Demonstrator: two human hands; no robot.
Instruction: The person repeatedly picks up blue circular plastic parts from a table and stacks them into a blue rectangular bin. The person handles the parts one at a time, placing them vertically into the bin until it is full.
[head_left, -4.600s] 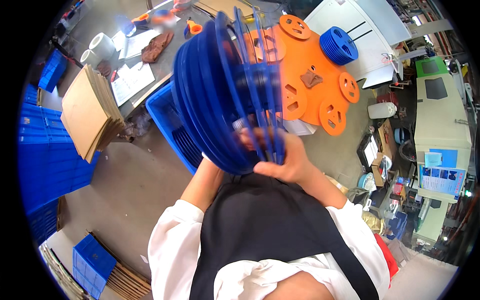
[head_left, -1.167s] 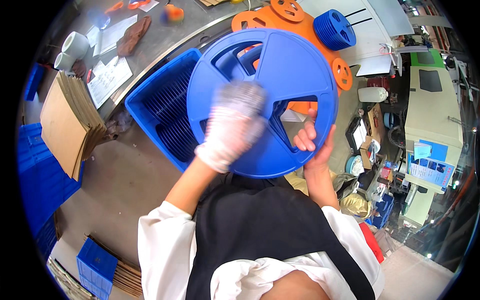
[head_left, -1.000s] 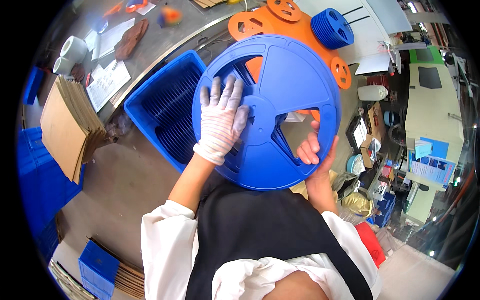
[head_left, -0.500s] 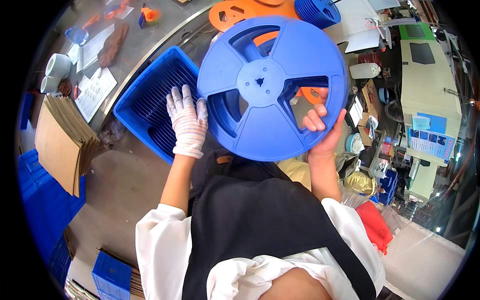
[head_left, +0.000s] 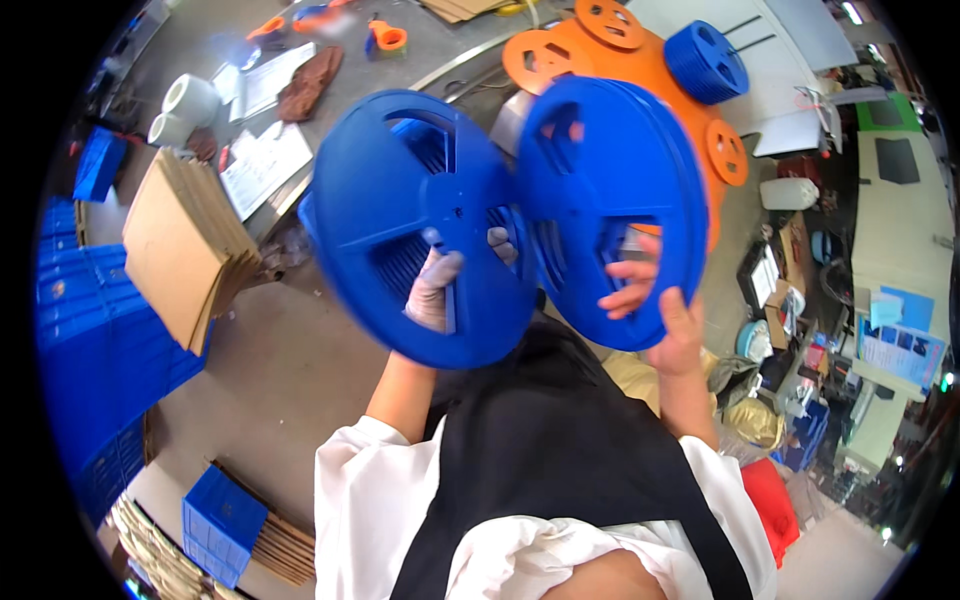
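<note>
My left hand (head_left: 430, 297), in a pale glove with grey fingertips, grips a large blue plastic reel (head_left: 446, 205) through its cut-outs. That reel hangs tilted in front of a blue bin (head_left: 306, 208), which it mostly hides; a row of thin blue edges shows through its openings. Bare, my right hand (head_left: 680, 335) holds a second blue reel (head_left: 600, 180), with the thumb at the rim and the fingers in an opening. More than one rim shows at its edge, so it may be several reels together. The two reels nearly meet in the middle.
Behind the reels is an orange surface with orange discs (head_left: 608, 22) and a stack of small blue reels (head_left: 706, 62). Cardboard sheets (head_left: 185, 255) stand on blue crates (head_left: 85, 310) at left. Papers (head_left: 265, 165) and white rolls (head_left: 190, 100) lie on the metal table.
My left hand has left the bin and now grips a blue reel raised in front of it. The reel in my right hand has turned and tilted away.
</note>
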